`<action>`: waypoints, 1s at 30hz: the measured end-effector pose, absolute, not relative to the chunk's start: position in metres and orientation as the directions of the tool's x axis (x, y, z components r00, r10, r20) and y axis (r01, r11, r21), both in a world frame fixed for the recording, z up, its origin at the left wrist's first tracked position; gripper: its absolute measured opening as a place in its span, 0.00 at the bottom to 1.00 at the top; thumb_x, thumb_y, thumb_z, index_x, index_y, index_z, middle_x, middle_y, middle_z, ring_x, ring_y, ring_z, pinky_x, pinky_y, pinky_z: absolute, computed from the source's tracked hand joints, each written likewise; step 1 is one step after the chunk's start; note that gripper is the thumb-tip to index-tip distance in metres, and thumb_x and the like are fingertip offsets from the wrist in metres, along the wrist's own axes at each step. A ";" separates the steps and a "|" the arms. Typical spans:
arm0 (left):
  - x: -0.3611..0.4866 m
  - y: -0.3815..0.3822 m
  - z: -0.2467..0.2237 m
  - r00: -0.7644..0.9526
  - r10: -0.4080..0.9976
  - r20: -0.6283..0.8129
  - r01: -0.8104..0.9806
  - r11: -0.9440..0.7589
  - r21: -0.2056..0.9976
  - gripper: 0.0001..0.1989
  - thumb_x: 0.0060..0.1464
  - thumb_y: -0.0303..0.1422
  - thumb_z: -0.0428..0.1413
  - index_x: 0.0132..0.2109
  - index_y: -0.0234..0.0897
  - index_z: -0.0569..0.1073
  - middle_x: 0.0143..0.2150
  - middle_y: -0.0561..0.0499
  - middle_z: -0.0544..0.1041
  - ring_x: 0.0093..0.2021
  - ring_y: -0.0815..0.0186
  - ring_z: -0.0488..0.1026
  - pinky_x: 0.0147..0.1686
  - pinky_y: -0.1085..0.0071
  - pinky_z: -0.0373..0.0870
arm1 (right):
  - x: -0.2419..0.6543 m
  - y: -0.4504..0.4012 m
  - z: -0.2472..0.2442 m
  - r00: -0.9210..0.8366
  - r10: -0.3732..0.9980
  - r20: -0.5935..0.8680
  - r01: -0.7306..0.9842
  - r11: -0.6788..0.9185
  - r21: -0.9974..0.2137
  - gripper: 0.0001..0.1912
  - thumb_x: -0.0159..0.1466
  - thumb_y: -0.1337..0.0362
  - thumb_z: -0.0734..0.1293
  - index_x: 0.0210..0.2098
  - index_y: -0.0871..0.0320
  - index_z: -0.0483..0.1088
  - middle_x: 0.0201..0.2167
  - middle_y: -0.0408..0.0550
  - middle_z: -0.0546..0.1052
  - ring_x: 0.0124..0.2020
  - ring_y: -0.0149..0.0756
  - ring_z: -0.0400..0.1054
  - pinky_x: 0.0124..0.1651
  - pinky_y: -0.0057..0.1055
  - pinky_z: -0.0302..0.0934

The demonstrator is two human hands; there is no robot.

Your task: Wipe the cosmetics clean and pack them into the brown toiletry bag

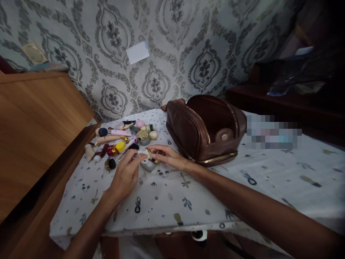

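Between my two hands, low over the tablecloth, is a pale glass cream jar (148,166) with something white at its top. My left hand (125,172) curls around the jar's left side, its thumb and fingers closing in on it. From the other side, my right hand (167,157) pinches a shiny gold lid (150,154) at the jar's top. Whether the lid is off the jar is hard to tell, as fingers cover part of it. Just beyond stands another jar with a gold lid (143,136). A small black-capped jar (110,164) sits left of my left hand.
An unzipped brown leather toiletry bag (185,131) stands right of the jars. Several tubes and bottles, including a yellow-capped red bottle (113,149) and a pink tube (121,132), lie at the left. A wooden cabinet (40,126) borders the patterned tablecloth (161,205).
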State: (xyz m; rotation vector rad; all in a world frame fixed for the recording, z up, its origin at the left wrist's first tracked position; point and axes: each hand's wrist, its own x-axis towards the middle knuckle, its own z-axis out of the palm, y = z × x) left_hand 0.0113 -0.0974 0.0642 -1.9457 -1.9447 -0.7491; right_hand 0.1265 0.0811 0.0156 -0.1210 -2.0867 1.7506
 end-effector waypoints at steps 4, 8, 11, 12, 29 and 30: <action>0.015 -0.098 0.065 0.009 0.843 0.537 0.992 -0.074 0.100 0.21 0.61 0.19 0.43 0.52 0.38 0.74 0.47 0.43 0.70 0.50 0.59 0.70 0.48 0.62 0.71 | 0.125 0.082 0.013 -0.894 0.330 0.303 -0.219 0.270 -0.938 0.26 0.60 0.48 0.68 0.52 0.57 0.72 0.38 0.46 0.76 0.30 0.31 0.63 0.35 0.29 0.58; 0.008 -0.108 0.062 0.027 0.853 0.521 0.994 -0.080 0.079 0.22 0.60 0.18 0.43 0.52 0.41 0.74 0.47 0.44 0.71 0.50 0.59 0.70 0.48 0.63 0.71 | 0.124 0.082 0.012 -0.874 0.388 0.292 -0.171 0.317 -0.933 0.24 0.62 0.48 0.67 0.50 0.57 0.73 0.36 0.46 0.76 0.28 0.31 0.62 0.33 0.29 0.59; 0.000 -0.114 0.058 -0.014 0.862 0.507 0.993 -0.049 0.110 0.22 0.58 0.18 0.44 0.51 0.40 0.74 0.49 0.44 0.71 0.51 0.60 0.70 0.49 0.64 0.71 | 0.124 0.081 0.012 -0.868 0.413 0.275 -0.134 0.337 -0.932 0.23 0.64 0.47 0.64 0.49 0.58 0.73 0.31 0.44 0.75 0.26 0.31 0.62 0.30 0.28 0.58; -0.002 -0.116 0.057 -0.032 0.865 0.501 0.992 -0.035 0.124 0.22 0.58 0.18 0.44 0.51 0.40 0.74 0.49 0.44 0.70 0.52 0.60 0.70 0.49 0.64 0.71 | 0.124 0.081 0.012 -0.866 0.416 0.278 -0.132 0.346 -0.929 0.23 0.64 0.47 0.64 0.49 0.57 0.73 0.30 0.44 0.74 0.26 0.31 0.62 0.29 0.28 0.58; 0.015 -0.100 0.057 0.091 0.835 0.542 0.996 -0.080 -0.044 0.21 0.58 0.16 0.43 0.51 0.37 0.72 0.48 0.42 0.70 0.50 0.58 0.69 0.48 0.60 0.71 | 0.128 0.079 0.014 -0.888 0.338 0.312 -0.210 0.306 -0.929 0.28 0.63 0.48 0.66 0.57 0.57 0.69 0.37 0.46 0.73 0.25 0.28 0.60 0.27 0.26 0.56; 0.014 -0.102 0.057 0.093 0.841 0.533 0.996 -0.082 -0.044 0.21 0.58 0.16 0.43 0.50 0.37 0.72 0.48 0.42 0.70 0.50 0.58 0.69 0.49 0.60 0.71 | 0.128 0.079 0.014 -0.884 0.346 0.315 -0.202 0.326 -0.923 0.28 0.63 0.48 0.66 0.57 0.57 0.69 0.36 0.46 0.73 0.25 0.28 0.60 0.27 0.27 0.56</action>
